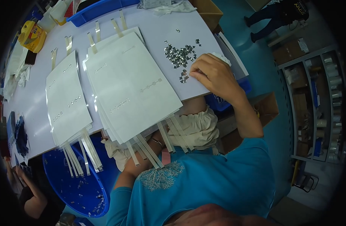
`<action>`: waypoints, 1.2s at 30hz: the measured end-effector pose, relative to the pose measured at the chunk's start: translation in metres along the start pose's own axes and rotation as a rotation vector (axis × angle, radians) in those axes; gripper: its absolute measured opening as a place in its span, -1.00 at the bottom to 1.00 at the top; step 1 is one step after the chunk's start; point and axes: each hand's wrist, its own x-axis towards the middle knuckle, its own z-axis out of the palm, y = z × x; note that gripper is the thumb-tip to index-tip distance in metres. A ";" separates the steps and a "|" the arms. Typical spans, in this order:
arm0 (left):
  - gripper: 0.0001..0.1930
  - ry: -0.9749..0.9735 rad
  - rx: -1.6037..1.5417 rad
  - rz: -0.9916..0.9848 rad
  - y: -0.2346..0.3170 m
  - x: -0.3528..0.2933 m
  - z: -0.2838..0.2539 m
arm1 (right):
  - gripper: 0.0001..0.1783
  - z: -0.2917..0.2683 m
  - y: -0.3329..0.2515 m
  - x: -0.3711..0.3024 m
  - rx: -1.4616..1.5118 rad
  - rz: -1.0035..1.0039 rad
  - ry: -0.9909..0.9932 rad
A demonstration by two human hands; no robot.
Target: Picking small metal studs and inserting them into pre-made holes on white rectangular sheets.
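My right hand [215, 76] is over the right side of the table, thumb and fingers pinched together at the edge of a loose pile of small shiny metal pieces [179, 55]. Whatever lies between the fingertips is too small to make out. In front of me lies a stack of white flexible sheets [124, 81] with printed spots and flat ribbon tails [148, 152] hanging over the near edge. My left forearm [137, 164] reaches under these tails; the sheets and tails hide the fingers of that hand. A second stack of white sheets [67, 101] is to the left.
A blue tub [75, 180] holding scraps stands below the table's near left edge. A yellow jug [31, 36] and a blue tray [101, 11] sit at the far side. Cardboard boxes [265, 109] and shelving [308, 101] are on the right. Another person [278, 17] stands beyond.
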 end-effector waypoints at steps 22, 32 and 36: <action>-0.61 0.043 -0.410 -0.097 -0.019 0.047 0.007 | -0.76 0.005 -0.019 -0.019 -0.065 -0.025 0.141; -0.54 0.057 1.085 0.516 0.056 -0.126 0.001 | -0.70 -0.008 0.008 -0.061 -0.553 0.163 0.230; -0.71 -0.074 1.127 0.277 0.092 -0.194 -0.002 | -0.74 -0.010 -0.012 -0.055 -0.369 0.151 0.288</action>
